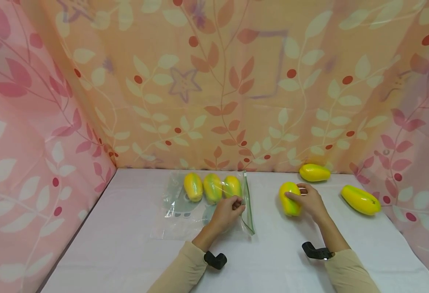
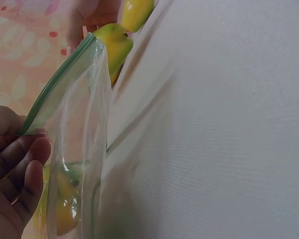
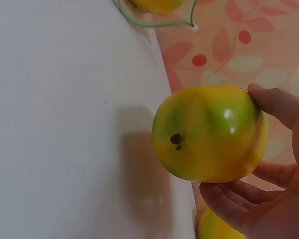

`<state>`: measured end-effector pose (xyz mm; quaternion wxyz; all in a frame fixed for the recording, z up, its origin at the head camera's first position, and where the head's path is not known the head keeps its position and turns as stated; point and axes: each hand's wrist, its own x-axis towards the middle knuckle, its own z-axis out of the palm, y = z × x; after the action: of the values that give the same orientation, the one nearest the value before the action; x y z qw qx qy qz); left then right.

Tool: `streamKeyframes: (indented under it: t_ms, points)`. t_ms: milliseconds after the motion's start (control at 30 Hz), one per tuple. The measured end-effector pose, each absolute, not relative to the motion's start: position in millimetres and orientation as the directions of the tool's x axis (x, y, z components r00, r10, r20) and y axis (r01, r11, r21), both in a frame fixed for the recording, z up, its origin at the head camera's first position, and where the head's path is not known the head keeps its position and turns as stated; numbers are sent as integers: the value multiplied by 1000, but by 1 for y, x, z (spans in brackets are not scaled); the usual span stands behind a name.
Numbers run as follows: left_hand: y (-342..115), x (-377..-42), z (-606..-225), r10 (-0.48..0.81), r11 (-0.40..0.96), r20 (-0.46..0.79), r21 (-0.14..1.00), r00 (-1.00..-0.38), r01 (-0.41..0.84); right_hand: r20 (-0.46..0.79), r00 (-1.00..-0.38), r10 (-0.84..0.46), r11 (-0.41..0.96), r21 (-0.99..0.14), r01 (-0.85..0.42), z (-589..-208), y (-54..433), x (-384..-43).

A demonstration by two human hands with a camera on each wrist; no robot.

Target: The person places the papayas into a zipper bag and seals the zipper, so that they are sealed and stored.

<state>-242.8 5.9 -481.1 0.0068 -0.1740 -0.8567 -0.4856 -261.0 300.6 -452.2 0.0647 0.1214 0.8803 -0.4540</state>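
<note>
1. Your left grip is pinching the green-edged opening of a clear plastic bag.
2. Three yellow-green oval fruits are lying inside, just beyond that grip.
3. Your right grip is pinching another yellow-green oval fruit.
4. Two more yellow oval fruits are lying on the white worktop, one beyond that grip, one right of it.

Head view: farthest back, above the table's near side, facing forward and down over the white tabletop to the floral curtain.
Left-wrist view: close in, rolled sideways, left hand at 8 o'clock, facing past the zip bag towards the right hand.
Right-wrist view: close in, rolled the opposite way, tabletop at 9 o'clock, facing the end of the held papaya.
Zip bag, papaya: shared by all three, at 6 and 4 o'clock from the head.
</note>
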Motion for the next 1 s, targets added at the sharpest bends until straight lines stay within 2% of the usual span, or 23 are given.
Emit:
streamKeyframes:
  t_ms: [1000]
  points:
    - [5, -242, -479, 297, 447, 173, 844, -939, 297, -162, -987, 20, 602, -786, 141, -455, 237, -284]
